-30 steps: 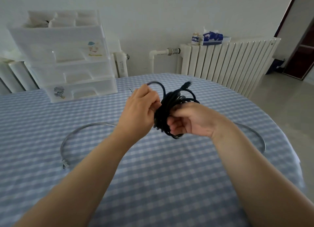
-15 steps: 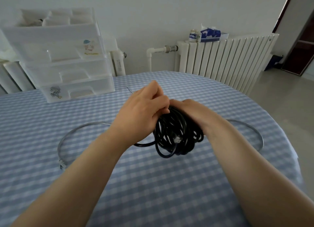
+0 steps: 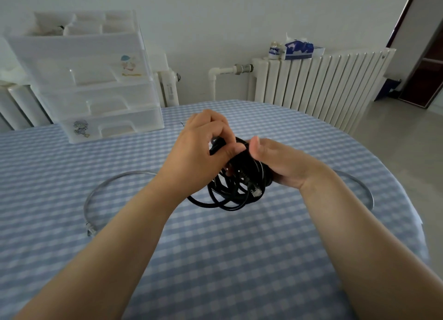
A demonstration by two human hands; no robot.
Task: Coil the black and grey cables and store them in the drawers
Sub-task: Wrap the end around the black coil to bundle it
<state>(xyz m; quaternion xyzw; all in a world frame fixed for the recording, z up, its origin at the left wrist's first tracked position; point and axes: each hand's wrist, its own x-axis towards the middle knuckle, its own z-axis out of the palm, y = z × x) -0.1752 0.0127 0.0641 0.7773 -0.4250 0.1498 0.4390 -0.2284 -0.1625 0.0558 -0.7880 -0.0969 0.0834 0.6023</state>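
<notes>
Hands: both meet over the middle of the bench (image 3: 215,259), gathered on one bundle.
Left hand (image 3: 199,152): fingers curled, thumb and fingertips pinching the top of the black cable (image 3: 235,190).
Right hand (image 3: 280,161): wrapped round the bundle's right side, thumb up, fingers hidden behind the loops.
Black cable: a loose coil held just above the checked cloth, its lower loops hanging toward it; a clear plug (image 3: 255,191) dangles at the front.
Grey cable (image 3: 96,195): uncoiled on the bench, curving in a wide arc behind both forearms, one plug end lying near the left forearm, the other side showing past the right wrist.
Drawers (image 3: 96,87): white plastic unit standing at the bench's far left, all fronts pushed in, well apart from the hands.
Background: a radiator (image 3: 318,84) along the wall, a tissue box (image 3: 299,50) on top.
</notes>
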